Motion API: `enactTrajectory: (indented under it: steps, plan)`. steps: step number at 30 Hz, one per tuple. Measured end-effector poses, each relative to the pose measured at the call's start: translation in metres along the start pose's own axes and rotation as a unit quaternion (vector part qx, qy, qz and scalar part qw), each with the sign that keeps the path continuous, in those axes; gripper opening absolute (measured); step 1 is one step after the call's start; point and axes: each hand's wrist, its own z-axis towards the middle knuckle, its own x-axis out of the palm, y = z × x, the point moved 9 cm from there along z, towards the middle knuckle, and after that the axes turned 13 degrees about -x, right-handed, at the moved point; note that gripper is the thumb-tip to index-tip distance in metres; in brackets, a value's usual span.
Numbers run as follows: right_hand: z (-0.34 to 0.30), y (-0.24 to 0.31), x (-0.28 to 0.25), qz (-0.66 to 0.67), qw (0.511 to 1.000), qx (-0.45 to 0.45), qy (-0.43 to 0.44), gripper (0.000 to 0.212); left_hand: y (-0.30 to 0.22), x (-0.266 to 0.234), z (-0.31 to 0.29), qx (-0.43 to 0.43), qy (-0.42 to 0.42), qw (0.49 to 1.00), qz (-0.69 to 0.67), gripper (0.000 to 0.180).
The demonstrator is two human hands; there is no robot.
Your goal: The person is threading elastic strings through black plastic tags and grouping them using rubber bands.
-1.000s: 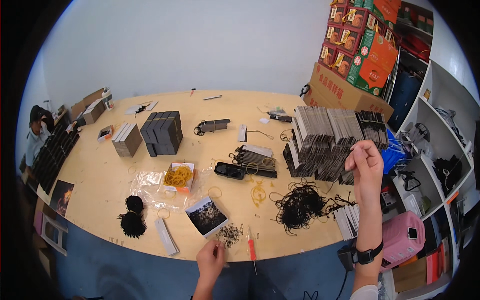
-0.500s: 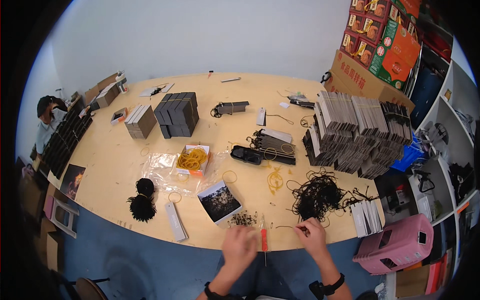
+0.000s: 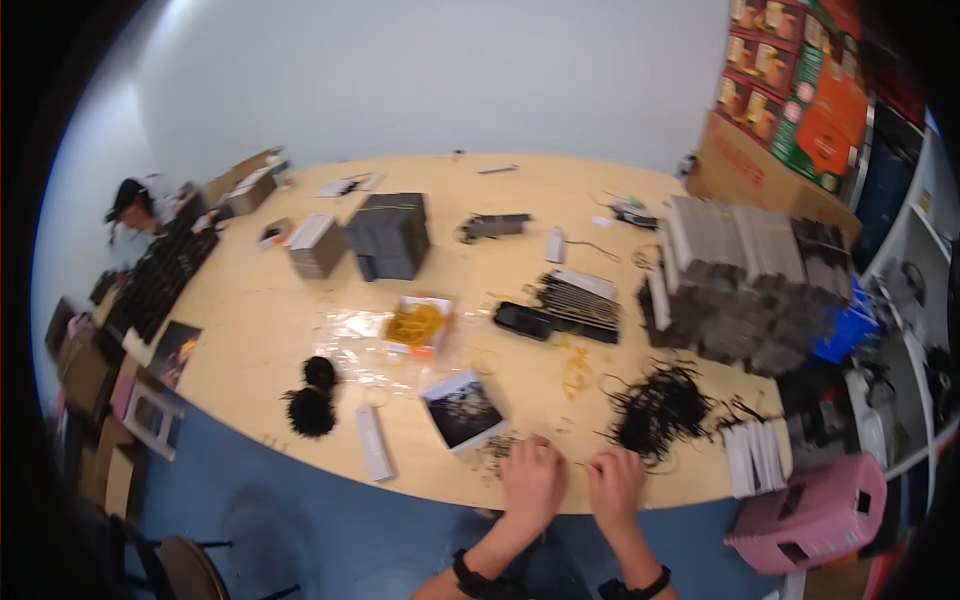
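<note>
Head view, slight motion blur. Left hand (image 3: 533, 486) and right hand (image 3: 614, 486) close together at the near edge of the worktop (image 3: 250, 350), apart, fingertips facing. Right: narrow pinch, apparently on a thin dark cord (image 3: 579, 463) that shows in the gap. Left: fingers curled in; cannot tell whether anything is gripped.

Step in hand, my reading: fine fingertip work on that cord, perhaps bringing a small piece to it. Next move likely calls for a steady right pinch and the left fingertips lined up with the cord's end. Risk: the end slipping or bending away.

Surface: small dark pieces (image 3: 494, 456) scattered just left of the left hand; open white box (image 3: 464, 411) with dark contents behind them. Black cord tangle (image 3: 660, 412) beyond the right hand; white tags (image 3: 755, 460) right of it. Farther back, box of yellow bands (image 3: 416, 325), big grey stacks (image 3: 720, 300).

Room: pale wall (image 3: 420, 80), blue floor (image 3: 290, 490), pink carrier (image 3: 812, 517) at right, co-worker (image 3: 135, 215) at far left.
</note>
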Motion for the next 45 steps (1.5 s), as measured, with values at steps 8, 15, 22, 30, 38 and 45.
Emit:
enactTrajectory:
  steps: [8,15,22,30,38,45]
  plan:
    - [-0.012,0.000,-0.016,0.021,0.999,0.005,-0.027,0.014,-0.024,0.011,-0.006,0.003,-0.017,1.000,0.022,0.015]
    - [-0.004,0.001,-0.013,0.040,0.999,0.015,-0.018,0.015,-0.029,0.008,-0.001,0.016,-0.019,1.000,0.011,0.017]
    - [-0.010,-0.011,-0.007,0.063,0.997,0.024,-0.032,0.015,-0.026,0.029,-0.005,0.049,0.068,0.995,-0.054,0.022]
    - [-0.013,-0.009,-0.020,0.022,0.999,0.009,-0.029,0.009,-0.029,0.047,-0.017,0.077,0.066,0.993,-0.057,0.017]
    - [-0.012,-0.024,-0.008,0.175,0.973,0.139,-0.064,0.009,-0.013,-0.018,0.008,0.030,0.032,0.989,-0.141,0.027]
    - [-0.025,-0.047,-0.019,0.223,0.944,0.208,-0.124,0.006,-0.032,0.010,0.012,0.048,0.077,0.992,-0.084,0.028]
